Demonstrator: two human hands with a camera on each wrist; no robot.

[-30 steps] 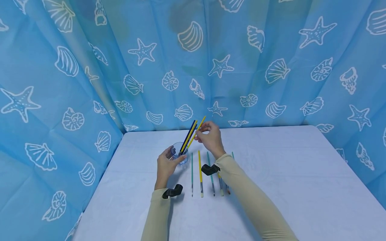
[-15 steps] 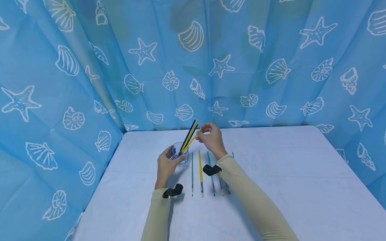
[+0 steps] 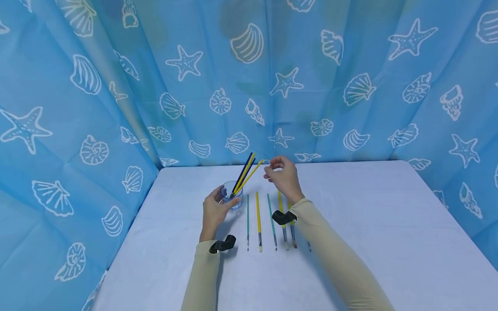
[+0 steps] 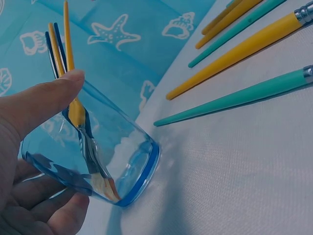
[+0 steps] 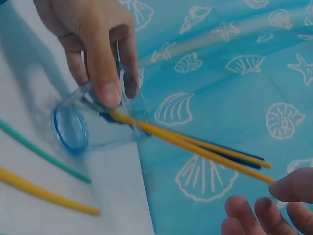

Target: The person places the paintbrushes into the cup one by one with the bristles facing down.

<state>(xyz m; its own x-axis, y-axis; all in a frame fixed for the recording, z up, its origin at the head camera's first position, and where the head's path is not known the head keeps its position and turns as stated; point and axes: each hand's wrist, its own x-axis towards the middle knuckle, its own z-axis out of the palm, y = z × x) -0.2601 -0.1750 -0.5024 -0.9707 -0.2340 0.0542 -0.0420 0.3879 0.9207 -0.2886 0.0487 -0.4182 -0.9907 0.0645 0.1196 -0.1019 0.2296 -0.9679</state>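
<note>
My left hand (image 3: 214, 214) grips a clear blue-tinted glass (image 4: 144, 169), tilted, thumb on one side and fingers around the other. Two dark blue brushes (image 3: 244, 170) and two yellow brushes lean in it, bristles down. The nearer yellow paintbrush (image 3: 251, 174) slants out farthest to the right. Just beyond its handle tip, my right hand (image 3: 287, 178) hangs with loosely bent fingers holding nothing; in the right wrist view its thumb (image 5: 296, 186) overlaps that tip.
Several brushes lie in a row on the white table (image 3: 167, 259): a green brush (image 3: 247, 220), a yellow brush (image 3: 258, 216), another green brush (image 3: 271, 218) and more partly under the right forearm. A blue shell-patterned curtain (image 3: 218, 65) stands behind and at the sides.
The right hand lowered the yellow paintbrush into the glass, let go of it and moved off to the right. The left hand and glass stayed nearly in place.
</note>
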